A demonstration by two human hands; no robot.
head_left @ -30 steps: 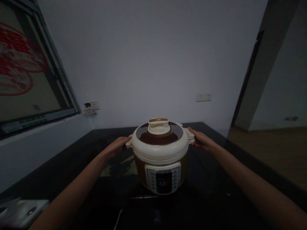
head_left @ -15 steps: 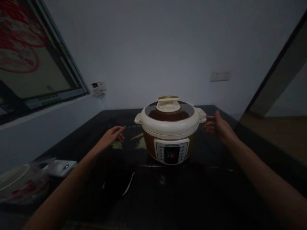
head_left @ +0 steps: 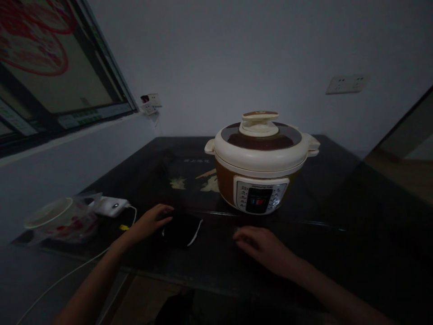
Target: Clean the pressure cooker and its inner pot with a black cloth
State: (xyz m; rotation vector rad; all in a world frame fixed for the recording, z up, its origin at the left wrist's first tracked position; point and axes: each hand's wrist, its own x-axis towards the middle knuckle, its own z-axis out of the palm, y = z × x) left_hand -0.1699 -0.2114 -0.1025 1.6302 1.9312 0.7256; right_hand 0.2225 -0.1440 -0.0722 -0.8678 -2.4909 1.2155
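Head view: unreadable brand line on cooker (head_left: pixel 260 158) panel (head_left: pixel 259 196).

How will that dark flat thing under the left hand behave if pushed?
The dark flat thing lies low on the glossy black table, so it probably slides rather than tips. Likely light. The left hand touches its edge; stiffness unclear.

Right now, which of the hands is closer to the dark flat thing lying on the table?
The left. The left hand touches the near-left edge of the dark flat thing. The right hand rests on the black table, apart from it, further right.
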